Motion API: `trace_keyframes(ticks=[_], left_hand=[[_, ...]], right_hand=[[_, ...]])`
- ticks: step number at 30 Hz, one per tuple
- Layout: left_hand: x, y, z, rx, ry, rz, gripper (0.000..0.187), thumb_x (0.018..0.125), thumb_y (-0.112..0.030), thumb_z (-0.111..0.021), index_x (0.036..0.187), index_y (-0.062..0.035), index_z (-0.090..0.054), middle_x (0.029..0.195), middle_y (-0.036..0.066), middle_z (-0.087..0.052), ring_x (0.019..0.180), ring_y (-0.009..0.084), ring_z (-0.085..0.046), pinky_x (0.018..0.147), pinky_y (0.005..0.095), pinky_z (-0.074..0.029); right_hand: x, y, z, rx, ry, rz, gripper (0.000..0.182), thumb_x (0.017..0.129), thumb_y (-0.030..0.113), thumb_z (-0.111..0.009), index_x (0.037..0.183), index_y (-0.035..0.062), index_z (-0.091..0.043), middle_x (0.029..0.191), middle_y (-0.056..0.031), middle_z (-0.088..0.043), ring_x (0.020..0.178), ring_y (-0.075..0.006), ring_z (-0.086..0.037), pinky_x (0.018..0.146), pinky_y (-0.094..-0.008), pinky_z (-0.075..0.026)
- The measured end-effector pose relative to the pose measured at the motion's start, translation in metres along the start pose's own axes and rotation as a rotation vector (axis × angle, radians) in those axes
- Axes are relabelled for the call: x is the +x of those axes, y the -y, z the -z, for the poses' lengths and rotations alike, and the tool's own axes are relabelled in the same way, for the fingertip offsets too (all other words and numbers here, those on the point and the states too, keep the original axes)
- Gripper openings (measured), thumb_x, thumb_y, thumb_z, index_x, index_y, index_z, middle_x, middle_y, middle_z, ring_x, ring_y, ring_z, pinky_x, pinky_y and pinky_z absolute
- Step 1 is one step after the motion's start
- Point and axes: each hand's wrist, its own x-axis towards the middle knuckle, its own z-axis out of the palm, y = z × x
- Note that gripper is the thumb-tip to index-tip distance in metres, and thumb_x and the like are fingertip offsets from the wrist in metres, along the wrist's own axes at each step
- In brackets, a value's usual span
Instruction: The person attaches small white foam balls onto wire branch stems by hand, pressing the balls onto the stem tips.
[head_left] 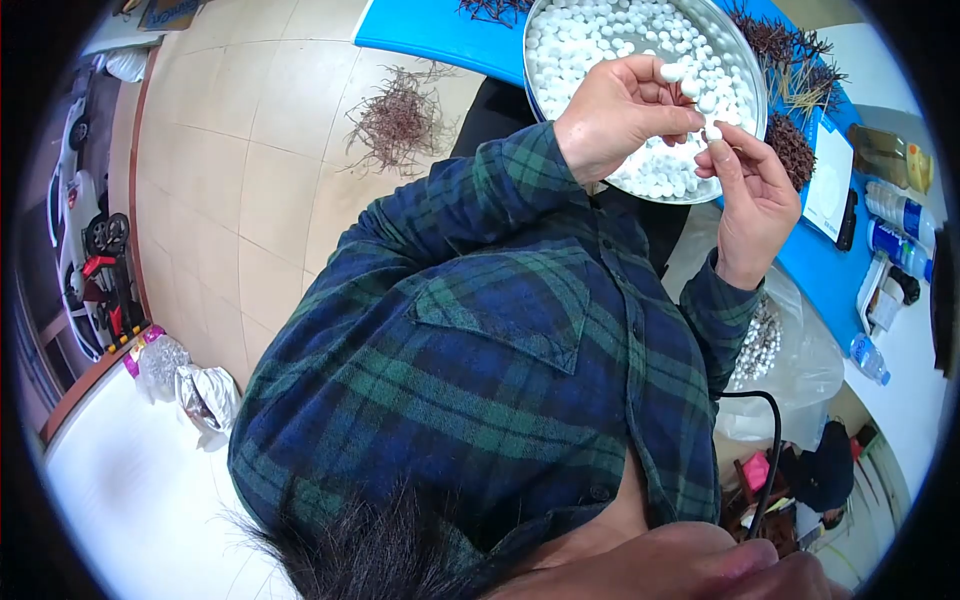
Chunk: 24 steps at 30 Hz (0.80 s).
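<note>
A round metal basin (527, 60) full of small white balls lies beneath both hands. Over its right part, my left hand (625, 115) is closed in a pinch on a thin brown-red sprig, mostly hidden by the fingers. Several white balls (690, 88) show at its fingertips. My right hand (752, 190) meets it from the right, thumb and index finger pinching one white ball (713, 133) close to the left thumb tip. Bundles of thin brown twigs (800, 65) lie on the blue table (430, 30) beside the basin, with another dark clump (790, 150) near my right hand.
A loose pile of brown twigs (395, 118) is on the tiled floor. Plastic bottles (900, 212) and a white sheet (828, 175) are at the right. Below my right arm is a clear bag (800, 340). A black cable (770, 430) hangs nearby; a person (825, 470) is beyond.
</note>
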Motion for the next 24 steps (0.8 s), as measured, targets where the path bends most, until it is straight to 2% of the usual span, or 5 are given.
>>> trace_keyframes(ticks=[10,15,20,24], left_hand=[[-0.001,0.001,-0.003,-0.031,-0.024,0.017,0.020,0.078,0.007,-0.064,0.094,-0.0011,-0.056,0.085,0.008,-0.059,0.073,0.0159,-0.059,0.061,0.0245,-0.049],[-0.002,0.003,-0.001,-0.042,0.034,0.031,0.018,0.081,0.004,-0.064,0.097,-0.0001,-0.056,0.086,0.010,-0.060,0.071,0.0160,-0.059,0.062,0.0244,-0.049],[-0.003,-0.001,0.003,-0.002,0.029,0.098,0.015,0.084,-0.001,-0.063,0.097,0.0009,-0.057,0.085,0.011,-0.061,0.068,0.0159,-0.058,0.063,0.0244,-0.048],[0.000,-0.005,0.009,0.069,0.051,0.082,0.012,0.087,-0.007,-0.062,0.095,0.0013,-0.058,0.083,0.013,-0.062,0.065,0.0155,-0.057,0.062,0.0237,-0.048]], right_hand=[[-0.001,-0.001,0.000,-0.062,0.000,0.005,0.021,0.081,-0.003,-0.065,0.101,-0.0081,-0.061,0.083,-0.0119,-0.065,0.067,-0.0142,-0.063,0.062,-0.0204,-0.052],[-0.003,-0.002,0.003,-0.018,-0.001,-0.006,0.019,0.080,-0.004,-0.064,0.099,-0.0076,-0.062,0.082,-0.0113,-0.065,0.065,-0.0134,-0.061,0.060,-0.0198,-0.051],[-0.007,-0.003,0.019,-0.051,-0.085,-0.053,0.016,0.082,0.001,-0.065,0.096,-0.0053,-0.063,0.081,-0.0102,-0.065,0.060,-0.0121,-0.058,0.057,-0.0201,-0.049],[-0.004,-0.032,0.080,-0.560,-0.370,-0.173,0.015,0.082,0.007,-0.065,0.095,-0.0007,-0.065,0.083,-0.0077,-0.066,0.060,-0.0123,-0.057,0.057,-0.0226,-0.048]])
